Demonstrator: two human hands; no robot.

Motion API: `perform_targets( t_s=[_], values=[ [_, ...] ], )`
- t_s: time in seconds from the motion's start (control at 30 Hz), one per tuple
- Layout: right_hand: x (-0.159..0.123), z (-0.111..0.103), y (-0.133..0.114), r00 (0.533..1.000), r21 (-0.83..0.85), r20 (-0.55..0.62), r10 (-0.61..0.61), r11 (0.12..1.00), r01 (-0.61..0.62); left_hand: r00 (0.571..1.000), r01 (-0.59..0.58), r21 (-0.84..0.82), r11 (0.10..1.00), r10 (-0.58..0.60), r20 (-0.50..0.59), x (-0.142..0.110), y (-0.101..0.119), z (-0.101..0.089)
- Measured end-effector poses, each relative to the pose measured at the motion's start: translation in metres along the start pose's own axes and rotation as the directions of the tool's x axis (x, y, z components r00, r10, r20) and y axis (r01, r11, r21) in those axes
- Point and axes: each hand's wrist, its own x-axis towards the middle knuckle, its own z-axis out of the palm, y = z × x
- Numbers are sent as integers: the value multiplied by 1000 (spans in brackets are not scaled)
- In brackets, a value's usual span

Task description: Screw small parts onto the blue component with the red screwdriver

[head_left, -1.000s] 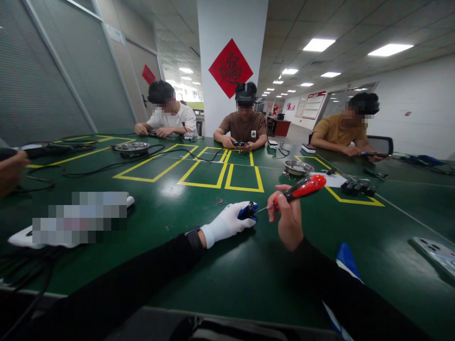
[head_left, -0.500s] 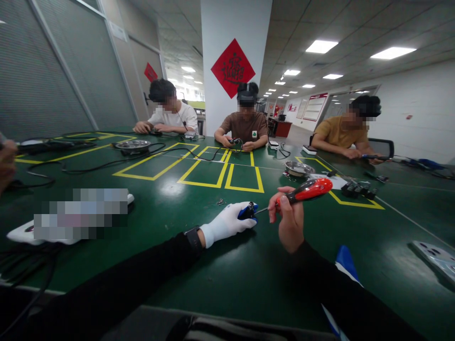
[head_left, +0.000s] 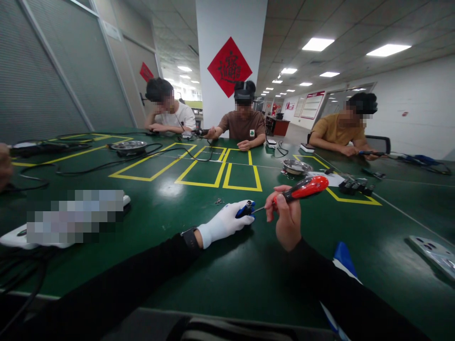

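Note:
My left hand (head_left: 223, 222), in a white glove with blue fingertips, is closed around a small black part (head_left: 245, 210) with a shiny metal cylinder on top. My bare right hand (head_left: 288, 223) grips a red-and-black screwdriver (head_left: 308, 186). The screwdriver's shaft points left, and its tip reaches the side of the black part; whether it sits in a screw there is too small to tell. Just beyond my left hand lie several tiny metal pieces (head_left: 219, 201), which look like screws.
A blue-and-white glove (head_left: 344, 258) lies beside my right forearm. Metal bowls (head_left: 297, 166) and several black parts (head_left: 357, 186) stand farther off. At left is a long white, partly blurred object (head_left: 126, 201) with cables; at right, a pale flat device (head_left: 433, 255). Three people sit opposite.
My hands, the black part and the screwdriver keep nearly the same pose; the view has shifted slightly. Across the table, one person has reached sideways with a dark object, and another has raised a hand.

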Motion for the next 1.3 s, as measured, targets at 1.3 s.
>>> perform_targets(
  t_s=[1.3],
  values=[
    [-7,2,-18,971,-241,102,-217,941,236,997,75,-73,995,-74,10,0,0,1]
  ],
)
